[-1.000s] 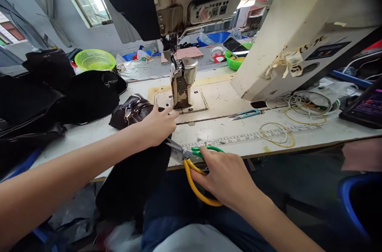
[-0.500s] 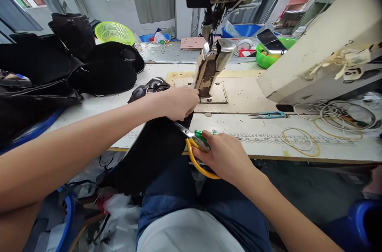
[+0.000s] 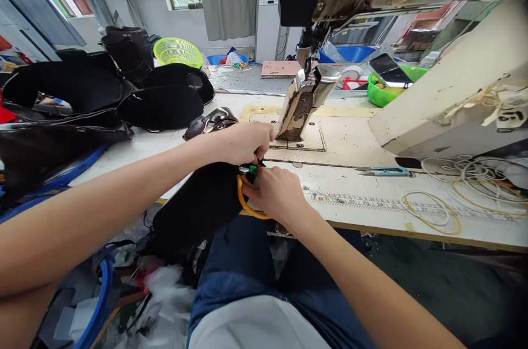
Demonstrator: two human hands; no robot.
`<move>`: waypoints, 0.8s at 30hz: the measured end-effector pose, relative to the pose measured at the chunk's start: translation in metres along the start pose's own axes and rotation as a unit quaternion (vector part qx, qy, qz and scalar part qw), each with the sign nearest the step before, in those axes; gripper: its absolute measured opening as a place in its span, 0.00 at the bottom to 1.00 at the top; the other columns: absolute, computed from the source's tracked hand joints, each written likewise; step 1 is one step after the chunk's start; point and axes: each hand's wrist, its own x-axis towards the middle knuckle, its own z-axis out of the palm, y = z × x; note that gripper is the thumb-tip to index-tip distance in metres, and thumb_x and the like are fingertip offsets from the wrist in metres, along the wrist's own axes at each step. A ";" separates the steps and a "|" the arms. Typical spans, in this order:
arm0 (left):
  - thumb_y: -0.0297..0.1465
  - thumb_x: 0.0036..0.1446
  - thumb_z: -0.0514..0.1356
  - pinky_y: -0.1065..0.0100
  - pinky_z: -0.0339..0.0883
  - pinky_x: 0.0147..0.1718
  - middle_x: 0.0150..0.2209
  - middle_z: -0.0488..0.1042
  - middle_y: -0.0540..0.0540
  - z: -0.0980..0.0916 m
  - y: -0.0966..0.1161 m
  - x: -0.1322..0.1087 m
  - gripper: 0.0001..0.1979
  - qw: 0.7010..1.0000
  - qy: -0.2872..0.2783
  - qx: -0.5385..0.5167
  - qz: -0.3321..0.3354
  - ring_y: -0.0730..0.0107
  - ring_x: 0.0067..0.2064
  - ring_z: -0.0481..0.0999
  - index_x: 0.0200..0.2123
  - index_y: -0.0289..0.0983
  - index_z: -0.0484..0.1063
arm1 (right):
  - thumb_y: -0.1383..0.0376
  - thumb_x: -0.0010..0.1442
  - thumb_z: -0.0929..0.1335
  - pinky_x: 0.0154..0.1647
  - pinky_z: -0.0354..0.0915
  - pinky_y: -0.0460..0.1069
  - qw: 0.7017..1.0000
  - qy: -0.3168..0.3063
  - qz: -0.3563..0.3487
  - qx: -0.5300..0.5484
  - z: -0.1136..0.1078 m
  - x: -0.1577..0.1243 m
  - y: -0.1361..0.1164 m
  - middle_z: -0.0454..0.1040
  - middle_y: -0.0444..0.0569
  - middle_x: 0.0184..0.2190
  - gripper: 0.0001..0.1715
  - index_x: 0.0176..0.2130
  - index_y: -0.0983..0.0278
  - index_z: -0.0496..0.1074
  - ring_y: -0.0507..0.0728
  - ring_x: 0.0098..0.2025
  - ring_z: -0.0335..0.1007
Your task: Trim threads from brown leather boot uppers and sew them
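Black piece (image 3: 196, 203) hangs off the counter (image 3: 396, 186), about 8 o'clock from the post (image 3: 299, 109); probably soft, floppy, light. Left hand (image 3: 243, 142) seems to pinch its upper edge, good spot imo; right hand (image 3: 280, 189) grips the scissors (image 3: 242, 202).

Ruler numbers (image 3: 371, 203) line the worktable (image 3: 342, 181), too small to read reliably.

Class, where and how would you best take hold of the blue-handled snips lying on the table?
Probably by the blue handle, from above on the near side: the snips lie flat, their pointed blades face left, and a cord tangle lies close to the handle's right end.
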 end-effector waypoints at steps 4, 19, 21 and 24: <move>0.16 0.52 0.56 0.61 0.70 0.43 0.50 0.76 0.39 0.013 -0.002 -0.028 0.11 0.995 0.027 0.063 -0.067 0.57 0.43 0.78 0.28 0.33 0.77 | 0.51 0.65 0.65 0.32 0.59 0.50 0.998 0.010 -0.038 0.043 -0.001 0.030 -0.017 0.78 0.58 0.35 0.21 0.39 0.66 0.76 0.62 0.37 0.76; 0.24 0.56 0.59 0.57 0.70 0.51 0.54 0.78 0.45 -0.003 -0.028 -0.060 0.07 0.971 0.121 0.026 -0.205 0.54 0.52 0.78 0.32 0.36 0.78 | 0.51 0.63 0.64 0.24 0.46 0.49 0.991 0.019 -0.077 0.110 -0.018 0.026 0.046 0.68 0.45 0.21 0.23 0.24 0.63 0.68 0.52 0.23 0.57; 0.24 0.56 0.59 0.58 0.70 0.50 0.54 0.78 0.46 -0.003 -0.029 -0.058 0.08 0.972 0.116 0.027 -0.203 0.54 0.52 0.78 0.33 0.37 0.78 | 0.52 0.62 0.65 0.25 0.46 0.49 0.992 0.029 -0.076 0.092 -0.016 0.019 0.045 0.70 0.47 0.22 0.21 0.25 0.63 0.69 0.53 0.25 0.61; 0.25 0.58 0.59 0.59 0.70 0.49 0.55 0.78 0.48 -0.004 -0.034 -0.059 0.08 0.974 0.109 0.034 -0.198 0.54 0.53 0.77 0.34 0.38 0.79 | 0.53 0.60 0.66 0.26 0.46 0.50 0.995 0.032 -0.073 0.065 -0.013 0.017 0.034 0.73 0.50 0.24 0.18 0.28 0.63 0.72 0.56 0.28 0.67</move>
